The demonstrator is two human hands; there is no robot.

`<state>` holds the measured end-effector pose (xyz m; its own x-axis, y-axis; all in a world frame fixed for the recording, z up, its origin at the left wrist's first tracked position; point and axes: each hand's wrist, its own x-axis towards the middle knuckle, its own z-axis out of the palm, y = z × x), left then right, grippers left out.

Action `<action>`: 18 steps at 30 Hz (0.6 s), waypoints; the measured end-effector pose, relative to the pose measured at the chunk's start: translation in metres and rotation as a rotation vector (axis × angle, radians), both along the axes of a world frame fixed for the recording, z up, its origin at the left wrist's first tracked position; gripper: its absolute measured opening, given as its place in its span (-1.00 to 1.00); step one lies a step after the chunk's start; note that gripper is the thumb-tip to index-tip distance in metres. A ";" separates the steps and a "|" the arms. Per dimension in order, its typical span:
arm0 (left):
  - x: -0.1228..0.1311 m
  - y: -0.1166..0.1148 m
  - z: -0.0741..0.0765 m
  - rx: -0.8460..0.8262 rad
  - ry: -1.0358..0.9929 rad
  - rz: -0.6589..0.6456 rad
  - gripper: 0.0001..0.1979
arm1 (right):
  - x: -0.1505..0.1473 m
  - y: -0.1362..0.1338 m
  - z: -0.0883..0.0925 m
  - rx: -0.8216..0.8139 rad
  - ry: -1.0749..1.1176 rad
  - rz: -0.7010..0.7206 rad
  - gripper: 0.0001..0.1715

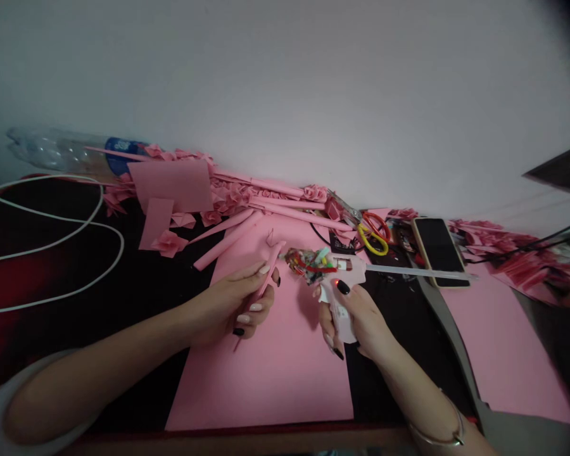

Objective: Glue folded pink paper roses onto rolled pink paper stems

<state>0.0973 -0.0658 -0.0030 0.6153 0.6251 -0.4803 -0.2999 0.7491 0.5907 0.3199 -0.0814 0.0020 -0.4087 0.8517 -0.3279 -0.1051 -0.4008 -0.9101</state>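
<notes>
From where I stand, the left hand (251,294) is closed in a pinch, its thumb and fingers wrapped around a thin pink paper roll (272,263). The roll slants through the grip, its upper end poking out past the thumb and its narrow lower end showing beneath the fingers. The right hand (368,320) is curled firmly around the handle of a white glue gun (358,271), thumb lying along the back and fingers folded round the front. A small red light glows near that thumb, and a long pale glue stick (403,271) sticks out of the back, reaching across to the phone (443,250). The gun's front end is wrapped in a messy, many-coloured crust (308,266), and its tip points at the upper end of the roll; it looks very near, though I can't quite tell whether they touch.

Both hands are above a big pink sheet (266,386) on the dark surface (142,304). Behind them, against the wall, lie pink paper tubes (230,242), folded paper flowers (168,243) and scissors with yellow handles (371,242). A clear plastic bottle (61,151) lies on its side at the far left, and another pink sheet (508,345) lies to the right.
</notes>
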 end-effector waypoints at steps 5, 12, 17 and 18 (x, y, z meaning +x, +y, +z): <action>0.000 0.002 0.000 -0.044 0.023 -0.089 -0.48 | 0.001 -0.002 -0.001 -0.005 -0.018 0.020 -0.58; 0.001 0.001 -0.004 0.003 0.013 -0.005 -0.65 | 0.004 0.001 -0.003 0.040 -0.109 0.064 -0.53; 0.001 0.000 -0.009 -0.005 -0.024 -0.008 -0.77 | 0.003 0.003 0.002 0.062 -0.152 0.051 -0.55; 0.002 0.000 -0.008 -0.011 -0.023 -0.014 -0.76 | 0.003 0.003 0.002 0.068 -0.162 0.045 -0.56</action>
<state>0.0988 -0.0660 -0.0114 0.6350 0.6109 -0.4728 -0.3024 0.7598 0.5755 0.3224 -0.0785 0.0036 -0.3933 0.8564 -0.3345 0.0618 -0.3384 -0.9390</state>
